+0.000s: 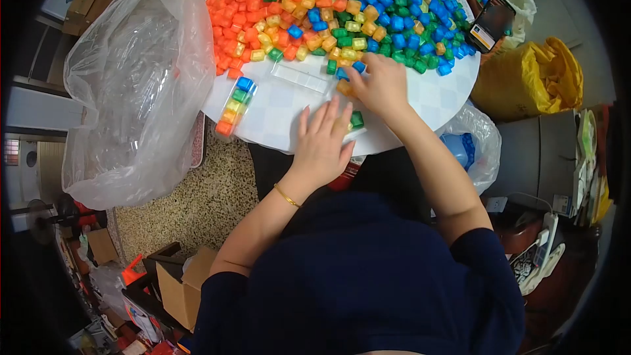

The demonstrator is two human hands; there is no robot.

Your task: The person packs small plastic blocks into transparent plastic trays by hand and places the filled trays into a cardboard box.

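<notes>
My left hand (322,141) lies low at the table's near edge, fingers stretched out. By its fingertips and thumb is a green translucent block (357,119), seemingly in a clear holder partly hidden under the hand. My right hand (382,85) is bent at the front of the block pile, thumb and fingers closing around a blue block (359,66). An orange block (344,88) sits beside its thumb. Beyond my left fingertips lies an unfilled clear plastic tray (301,79). To the left, another clear tray (234,106) holds a row of blue, green, yellow, orange and red blocks.
A large heap of coloured blocks (315,10) covers the far side of the round white table (437,102). A big clear plastic bag (141,85) hangs at the left. A phone (491,23) stands at the right edge, near a yellow sack (526,82).
</notes>
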